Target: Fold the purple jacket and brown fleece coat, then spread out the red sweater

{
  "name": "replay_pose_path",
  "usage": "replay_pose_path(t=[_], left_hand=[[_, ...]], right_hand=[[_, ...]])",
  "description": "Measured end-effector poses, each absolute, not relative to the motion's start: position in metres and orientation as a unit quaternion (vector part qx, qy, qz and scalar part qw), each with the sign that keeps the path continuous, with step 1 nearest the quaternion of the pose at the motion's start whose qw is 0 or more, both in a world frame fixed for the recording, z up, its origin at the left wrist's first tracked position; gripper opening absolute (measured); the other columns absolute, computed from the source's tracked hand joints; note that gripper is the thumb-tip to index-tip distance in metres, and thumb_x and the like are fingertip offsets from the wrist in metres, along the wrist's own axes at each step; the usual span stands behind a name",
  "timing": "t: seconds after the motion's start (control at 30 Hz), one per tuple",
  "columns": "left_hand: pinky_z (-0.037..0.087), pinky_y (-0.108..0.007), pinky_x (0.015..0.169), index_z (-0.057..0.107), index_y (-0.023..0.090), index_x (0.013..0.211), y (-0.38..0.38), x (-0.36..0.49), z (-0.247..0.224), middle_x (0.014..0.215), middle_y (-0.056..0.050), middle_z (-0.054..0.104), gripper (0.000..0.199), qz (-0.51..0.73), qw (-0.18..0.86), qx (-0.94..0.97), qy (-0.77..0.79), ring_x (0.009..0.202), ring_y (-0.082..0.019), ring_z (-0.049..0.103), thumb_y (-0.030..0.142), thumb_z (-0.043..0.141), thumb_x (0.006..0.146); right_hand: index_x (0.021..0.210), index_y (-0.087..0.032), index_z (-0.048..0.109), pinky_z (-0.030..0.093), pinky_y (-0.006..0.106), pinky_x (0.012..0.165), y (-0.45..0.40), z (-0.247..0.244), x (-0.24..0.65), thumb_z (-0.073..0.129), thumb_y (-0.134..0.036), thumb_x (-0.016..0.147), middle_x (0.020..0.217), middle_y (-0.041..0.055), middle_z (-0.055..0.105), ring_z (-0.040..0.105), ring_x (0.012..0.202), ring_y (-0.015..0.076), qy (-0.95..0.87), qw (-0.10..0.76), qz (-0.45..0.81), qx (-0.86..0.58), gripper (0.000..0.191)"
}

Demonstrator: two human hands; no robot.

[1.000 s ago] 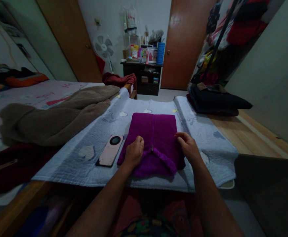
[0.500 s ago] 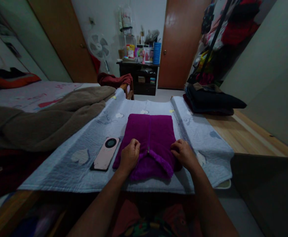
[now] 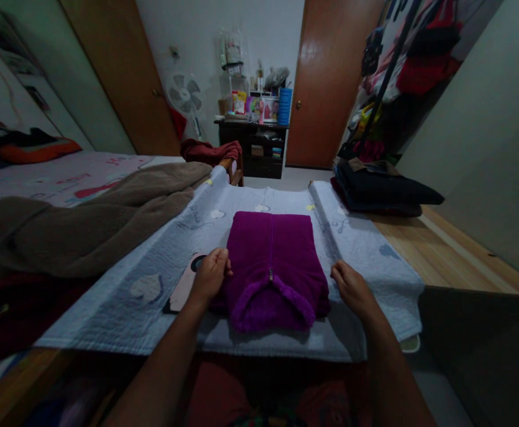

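Observation:
A folded purple zip-up jacket (image 3: 270, 246) with a fluffy collar lies flat in front of me, its zipper running down the middle. At its left edge is my left hand (image 3: 213, 274), fingers curled closed, with no cloth visible in them. That hand and forearm partly cover a pink phone (image 3: 182, 289) lying face down. My right hand (image 3: 352, 287) hovers just off the jacket's right side, also curled closed and holding nothing I can see. Beneath everything is a light blue quilted cloth (image 3: 152, 323) with heart shapes.
To the left, a brown plush garment (image 3: 85, 225) lies beside a dark red one (image 3: 32, 314). Folded dark clothes (image 3: 384, 188) are stacked on the wooden surface (image 3: 455, 255) at right. Farther back stand a fan (image 3: 185, 95) and a dark cabinet (image 3: 228, 142).
Both hands have moved outward from the jacket's front, the left toward the phone and the right past the other edge. The jacket stays folded, and the view has tilted slightly.

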State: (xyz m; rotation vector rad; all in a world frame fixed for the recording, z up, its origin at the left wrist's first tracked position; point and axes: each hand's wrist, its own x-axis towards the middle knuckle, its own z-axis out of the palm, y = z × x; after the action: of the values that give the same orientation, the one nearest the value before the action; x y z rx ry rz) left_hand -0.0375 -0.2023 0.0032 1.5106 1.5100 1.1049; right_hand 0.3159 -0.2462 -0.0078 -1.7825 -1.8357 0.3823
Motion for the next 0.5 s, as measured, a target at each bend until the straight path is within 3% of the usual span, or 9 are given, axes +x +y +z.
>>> replay_pose_path(t=[0.1,0.17,0.2,0.27,0.37,0.5], left_hand=[[0.046,-0.028,0.062,0.049,0.021,0.064,-0.19,-0.065,0.005,0.06,0.002,0.053,0.04,0.417,0.259,0.588,0.643,0.058,-0.016,0.056,0.05,0.037,0.09],[0.05,-0.032,0.071,0.051,0.021,0.075,-0.181,-0.08,0.002,0.076,0.0,0.056,0.025,0.442,0.163,0.563,0.679,0.068,-0.017,0.059,0.044,0.052,0.082],[0.051,-0.034,0.075,0.052,0.02,0.084,-0.178,-0.084,0.0,0.088,-0.002,0.056,0.023,0.461,0.118,0.55,0.686,0.076,-0.018,0.06,0.04,0.061,0.075],[0.053,-0.039,0.081,0.048,0.02,0.103,-0.172,-0.084,-0.004,0.112,-0.007,0.049,0.044,0.491,0.07,0.543,0.678,0.091,-0.02,0.059,0.03,0.069,0.065],[0.054,-0.043,0.083,0.039,0.02,0.121,-0.172,-0.068,-0.012,0.124,-0.012,0.043,0.061,0.474,0.122,0.582,0.649,0.101,-0.023,0.058,0.033,0.068,0.068],[0.044,-0.052,0.1,0.026,0.016,0.136,-0.181,-0.041,-0.022,0.127,-0.018,0.048,0.074,0.381,0.219,0.631,0.639,0.118,-0.03,0.055,0.043,0.062,0.077]], right_hand=[[0.066,-0.023,0.052,0.041,0.029,0.064,-0.252,-0.006,0.328,0.037,-0.042,0.091,0.068,0.005,0.062,0.056,0.065,0.0181,-0.684,0.211,0.156,-0.68,0.035],[0.067,-0.022,0.057,0.044,0.03,0.068,-0.251,-0.009,0.33,0.042,-0.044,0.09,0.071,0.0065,0.064,0.059,0.069,0.0192,-0.669,0.2,0.163,-0.697,0.035],[0.074,-0.021,0.061,0.045,0.03,0.072,-0.249,-0.011,0.329,0.045,-0.043,0.088,0.078,0.0077,0.067,0.061,0.075,0.0201,-0.657,0.216,0.169,-0.702,0.03],[0.098,-0.018,0.064,0.048,0.031,0.082,-0.241,-0.016,0.321,0.052,-0.041,0.083,0.102,0.0113,0.068,0.064,0.092,0.0219,-0.628,0.276,0.196,-0.701,0.03],[0.129,-0.013,0.052,0.048,0.034,0.093,-0.223,-0.024,0.302,0.057,-0.044,0.08,0.132,0.017,0.056,0.059,0.113,0.0246,-0.558,0.345,0.275,-0.703,0.058],[0.138,-0.01,0.047,0.046,0.035,0.098,-0.203,-0.027,0.284,0.056,-0.051,0.082,0.135,0.0184,0.056,0.058,0.118,0.026,-0.487,0.343,0.355,-0.72,0.069]])
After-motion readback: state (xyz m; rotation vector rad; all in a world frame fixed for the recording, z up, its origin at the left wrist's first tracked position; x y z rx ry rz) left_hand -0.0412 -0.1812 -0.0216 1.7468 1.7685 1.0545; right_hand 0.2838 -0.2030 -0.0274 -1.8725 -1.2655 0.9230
